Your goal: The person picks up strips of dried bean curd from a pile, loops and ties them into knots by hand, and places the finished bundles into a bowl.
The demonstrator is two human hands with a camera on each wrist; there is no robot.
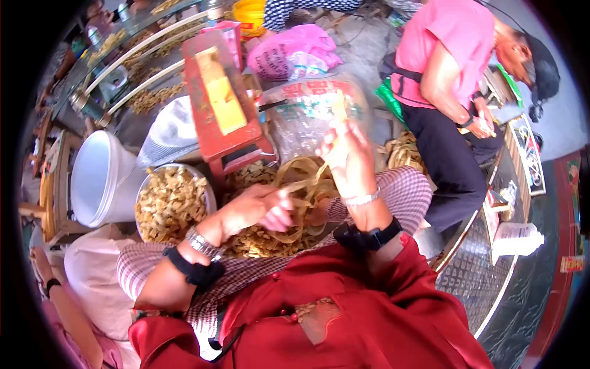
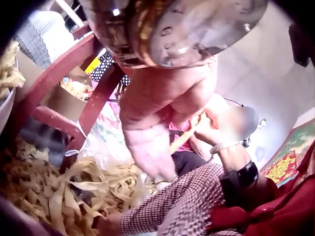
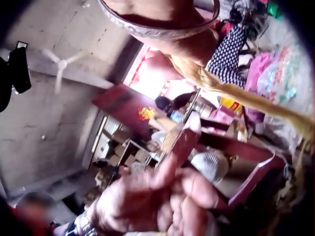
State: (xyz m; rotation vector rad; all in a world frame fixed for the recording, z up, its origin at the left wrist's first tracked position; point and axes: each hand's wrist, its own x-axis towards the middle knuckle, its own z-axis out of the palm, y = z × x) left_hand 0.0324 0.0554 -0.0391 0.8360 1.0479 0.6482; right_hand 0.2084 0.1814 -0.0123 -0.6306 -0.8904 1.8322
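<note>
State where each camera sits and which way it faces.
Head: worn on the head, facing forward and down at the left hand, right hand, red clothing and checked trousers.
Left wrist: on that wrist, looking along the left hand, with the right arm beyond.
Right wrist: on that wrist, looking past the right hand toward the left and a fan.
Both wrist views share both hands.

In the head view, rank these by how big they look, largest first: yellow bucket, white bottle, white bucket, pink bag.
1. White bucket
2. Pink bag
Yellow bucket and white bottle look much alike in size, so I leave those two unranked.
</note>
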